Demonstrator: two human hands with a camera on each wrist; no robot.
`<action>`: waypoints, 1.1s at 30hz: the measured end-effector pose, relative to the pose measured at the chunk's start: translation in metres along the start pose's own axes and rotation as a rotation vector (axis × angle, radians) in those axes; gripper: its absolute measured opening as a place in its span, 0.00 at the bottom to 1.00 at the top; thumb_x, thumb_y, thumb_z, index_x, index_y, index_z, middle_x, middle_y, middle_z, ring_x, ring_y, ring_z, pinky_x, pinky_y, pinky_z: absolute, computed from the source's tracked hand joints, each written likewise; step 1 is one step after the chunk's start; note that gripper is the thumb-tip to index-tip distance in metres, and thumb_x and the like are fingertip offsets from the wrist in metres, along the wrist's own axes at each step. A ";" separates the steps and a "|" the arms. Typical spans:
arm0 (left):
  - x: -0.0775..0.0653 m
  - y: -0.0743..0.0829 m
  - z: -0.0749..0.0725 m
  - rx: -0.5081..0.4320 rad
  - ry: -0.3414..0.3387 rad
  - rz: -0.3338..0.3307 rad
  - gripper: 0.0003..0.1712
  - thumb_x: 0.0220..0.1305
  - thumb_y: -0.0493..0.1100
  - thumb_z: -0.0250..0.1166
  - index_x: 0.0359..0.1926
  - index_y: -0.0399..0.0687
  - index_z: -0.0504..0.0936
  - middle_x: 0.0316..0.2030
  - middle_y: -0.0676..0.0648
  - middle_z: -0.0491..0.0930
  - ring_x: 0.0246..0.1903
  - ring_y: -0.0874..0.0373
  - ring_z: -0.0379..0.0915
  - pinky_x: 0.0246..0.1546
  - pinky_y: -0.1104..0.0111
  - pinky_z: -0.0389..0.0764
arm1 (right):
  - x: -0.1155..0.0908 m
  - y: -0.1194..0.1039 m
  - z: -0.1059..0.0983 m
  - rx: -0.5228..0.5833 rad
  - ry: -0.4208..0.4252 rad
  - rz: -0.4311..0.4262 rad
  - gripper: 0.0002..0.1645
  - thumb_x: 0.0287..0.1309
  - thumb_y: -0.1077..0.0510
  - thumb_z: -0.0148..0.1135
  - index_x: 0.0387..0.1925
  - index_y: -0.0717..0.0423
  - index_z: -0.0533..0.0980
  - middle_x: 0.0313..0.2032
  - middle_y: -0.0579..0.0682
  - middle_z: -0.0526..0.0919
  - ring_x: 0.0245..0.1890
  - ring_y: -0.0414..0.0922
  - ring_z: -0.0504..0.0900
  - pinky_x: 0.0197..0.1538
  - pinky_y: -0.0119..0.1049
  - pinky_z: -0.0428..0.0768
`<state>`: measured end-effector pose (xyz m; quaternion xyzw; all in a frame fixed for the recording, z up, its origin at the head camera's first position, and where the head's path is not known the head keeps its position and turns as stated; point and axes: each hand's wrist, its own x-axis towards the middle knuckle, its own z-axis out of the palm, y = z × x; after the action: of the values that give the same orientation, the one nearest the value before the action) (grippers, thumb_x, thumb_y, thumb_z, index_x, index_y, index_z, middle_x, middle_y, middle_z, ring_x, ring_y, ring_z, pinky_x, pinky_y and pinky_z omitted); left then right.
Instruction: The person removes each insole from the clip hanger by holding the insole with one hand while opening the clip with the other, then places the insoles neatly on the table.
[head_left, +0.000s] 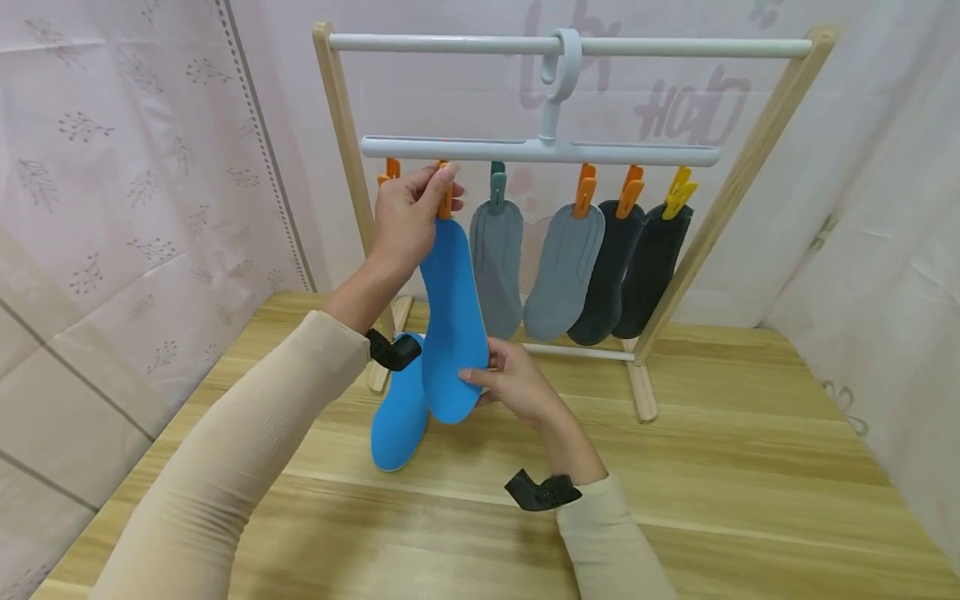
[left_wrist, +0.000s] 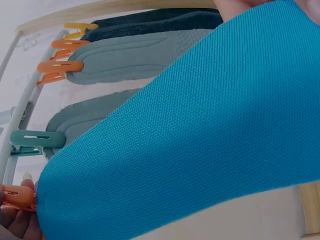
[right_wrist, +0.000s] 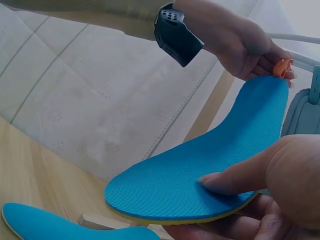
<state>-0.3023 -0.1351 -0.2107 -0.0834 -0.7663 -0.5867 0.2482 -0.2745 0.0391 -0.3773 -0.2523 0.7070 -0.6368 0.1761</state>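
A blue insole (head_left: 453, 325) hangs lengthwise below the white hanger (head_left: 480, 150), its narrow end at an orange clothespin (head_left: 446, 200). My left hand (head_left: 408, 212) pinches that clothespin between thumb and fingers. Lower down, my right hand (head_left: 517, 379) grips the wide end of the insole, thumb across the blue face and fingers behind. The right wrist view shows the insole's yellow underside edge beneath the thumb (right_wrist: 235, 177). A second blue insole (head_left: 401, 417) lies on the table behind and left of the held one.
Grey insoles (head_left: 497, 267) and black insoles (head_left: 651, 271) hang from clothespins to the right. Another orange clothespin (head_left: 392, 169) is at the hanger's left end. A wooden stand (head_left: 750, 175) with a white rod (head_left: 675, 47) carries the hanger above the wood-grain table (head_left: 720, 500).
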 end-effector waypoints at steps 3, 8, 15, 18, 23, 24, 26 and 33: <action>0.000 0.000 0.000 -0.005 0.000 -0.014 0.25 0.75 0.53 0.56 0.65 0.48 0.79 0.47 0.41 0.86 0.45 0.55 0.86 0.51 0.69 0.86 | -0.001 0.000 0.000 -0.007 -0.011 0.017 0.31 0.67 0.65 0.62 0.69 0.63 0.68 0.55 0.69 0.81 0.43 0.52 0.90 0.43 0.49 0.90; 0.000 0.001 0.000 -0.015 -0.004 -0.021 0.24 0.75 0.53 0.56 0.65 0.49 0.79 0.47 0.42 0.86 0.45 0.56 0.86 0.49 0.71 0.86 | -0.004 -0.002 0.001 -0.016 -0.026 0.045 0.29 0.66 0.66 0.62 0.67 0.66 0.69 0.53 0.71 0.83 0.39 0.48 0.91 0.42 0.51 0.89; -0.001 0.002 0.000 -0.028 -0.012 -0.022 0.24 0.75 0.52 0.57 0.65 0.48 0.80 0.48 0.41 0.85 0.46 0.53 0.85 0.50 0.71 0.86 | -0.005 0.001 0.001 -0.057 -0.029 0.079 0.26 0.66 0.65 0.62 0.64 0.67 0.72 0.45 0.66 0.86 0.33 0.40 0.88 0.39 0.48 0.89; -0.001 0.001 -0.001 -0.036 -0.021 -0.031 0.24 0.75 0.52 0.57 0.65 0.49 0.79 0.47 0.42 0.85 0.46 0.53 0.85 0.51 0.71 0.85 | -0.005 0.002 0.001 -0.055 -0.037 0.099 0.25 0.66 0.66 0.62 0.63 0.67 0.72 0.44 0.64 0.87 0.33 0.40 0.87 0.41 0.53 0.88; -0.001 -0.001 0.000 -0.035 -0.034 -0.031 0.25 0.75 0.53 0.57 0.67 0.49 0.77 0.49 0.43 0.85 0.47 0.54 0.85 0.52 0.71 0.85 | -0.005 0.007 0.000 -0.045 -0.049 0.115 0.25 0.65 0.66 0.62 0.63 0.66 0.72 0.44 0.63 0.87 0.35 0.40 0.88 0.43 0.55 0.88; -0.001 -0.001 0.000 -0.033 -0.035 -0.030 0.26 0.75 0.52 0.57 0.67 0.49 0.77 0.49 0.43 0.85 0.47 0.54 0.85 0.52 0.71 0.85 | -0.004 0.007 0.000 -0.045 -0.054 0.114 0.25 0.65 0.66 0.62 0.63 0.66 0.73 0.44 0.63 0.87 0.35 0.41 0.88 0.44 0.55 0.88; -0.002 -0.002 0.000 -0.029 -0.040 -0.025 0.26 0.75 0.53 0.57 0.68 0.49 0.77 0.49 0.43 0.85 0.47 0.54 0.85 0.52 0.71 0.85 | -0.005 0.009 -0.001 -0.050 -0.059 0.117 0.24 0.65 0.66 0.62 0.62 0.66 0.73 0.44 0.63 0.88 0.35 0.41 0.89 0.43 0.54 0.89; -0.004 -0.003 0.002 -0.020 -0.047 -0.015 0.26 0.75 0.53 0.57 0.68 0.48 0.77 0.49 0.43 0.85 0.45 0.55 0.85 0.51 0.71 0.85 | -0.004 0.016 -0.002 -0.080 -0.063 0.157 0.25 0.64 0.66 0.63 0.62 0.65 0.74 0.47 0.65 0.87 0.39 0.46 0.90 0.43 0.53 0.89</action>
<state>-0.3008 -0.1332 -0.2156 -0.0937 -0.7668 -0.5939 0.2248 -0.2749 0.0442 -0.3934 -0.2227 0.7435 -0.5842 0.2374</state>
